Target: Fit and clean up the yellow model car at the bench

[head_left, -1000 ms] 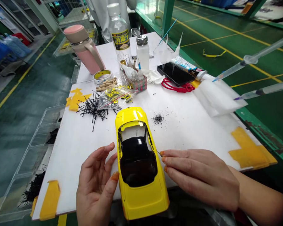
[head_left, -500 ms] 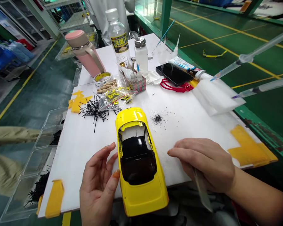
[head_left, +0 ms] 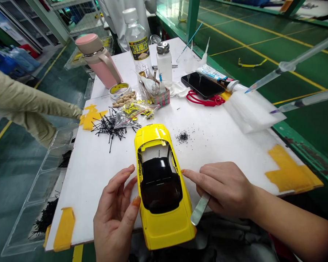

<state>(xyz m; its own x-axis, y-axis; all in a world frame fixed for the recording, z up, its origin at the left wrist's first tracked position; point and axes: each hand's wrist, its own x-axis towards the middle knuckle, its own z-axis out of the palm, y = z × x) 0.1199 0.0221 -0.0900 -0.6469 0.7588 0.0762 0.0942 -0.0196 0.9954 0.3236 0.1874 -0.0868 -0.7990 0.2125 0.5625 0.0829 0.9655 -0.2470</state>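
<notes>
White tabletop [head_left: 95, 171], car shell [head_left: 168, 229] against left grip [head_left: 114, 218].

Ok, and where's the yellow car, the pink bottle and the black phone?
Yellow car [head_left: 166, 229]: head view, back end.
Pink bottle [head_left: 100, 71]: head view, side.
Black phone [head_left: 203, 86]: head view, screen.

Your one camera sits on your head, looking forward and steeply down over the table [head_left: 109, 189] from your own side. It is close enough that your left hand [head_left: 116, 214], your right hand [head_left: 226, 187] and the yellow car [head_left: 166, 231] fill the lower middle. The wide view runs past the bottle [head_left: 139, 43] at the far end and takes in floor [head_left: 235, 32] on both sides.
</notes>
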